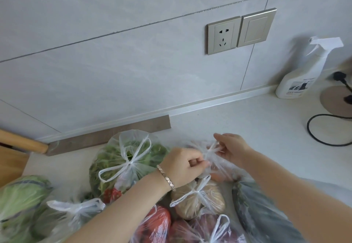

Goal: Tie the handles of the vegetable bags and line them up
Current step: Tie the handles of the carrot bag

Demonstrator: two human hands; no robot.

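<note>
Left hand (183,164) and right hand (233,151) are both on the clear bag (225,167). It sits on the worktop (247,124), just right of the knotted leafy greens bag (125,159). My fingers (195,161) are curled on both hands, each pinching one handle. A tied bag of brown vegetables (198,201) touches its near side.

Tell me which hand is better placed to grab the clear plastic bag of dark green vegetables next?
Probably the right hand: the clear plastic bag of dark green vegetables lies just beneath its forearm. The left hand is farther off; both pinch thin plastic handles.
</note>
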